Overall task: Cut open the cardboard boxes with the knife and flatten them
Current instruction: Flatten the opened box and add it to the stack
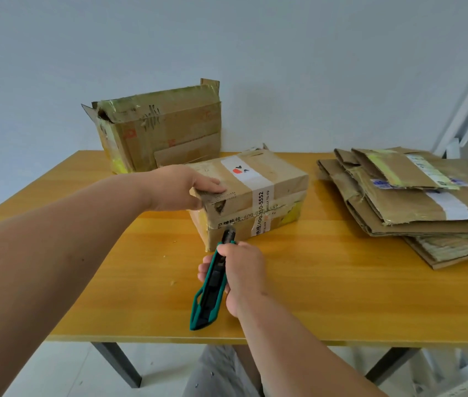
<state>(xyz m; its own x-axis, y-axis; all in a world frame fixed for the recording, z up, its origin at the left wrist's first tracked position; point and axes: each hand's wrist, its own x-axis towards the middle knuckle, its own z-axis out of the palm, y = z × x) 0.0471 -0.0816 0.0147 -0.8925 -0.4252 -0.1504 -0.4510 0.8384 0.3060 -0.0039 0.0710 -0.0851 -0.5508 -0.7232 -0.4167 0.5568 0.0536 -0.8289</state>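
My left hand (182,187) grips the box (258,181) by its corner, right hand (244,275) clutches the knife (209,285). Box looks light, soft and dented, so I'd pin it down hard.

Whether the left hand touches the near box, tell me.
Touching. The head view shows the left hand gripping the near box at its top left corner, thumb lying on the top face.

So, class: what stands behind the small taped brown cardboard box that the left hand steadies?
A larger, battered brown cardboard box with yellowish tape, upright on the orange wooden table. The small box and left hand hide part of its bottom edge.
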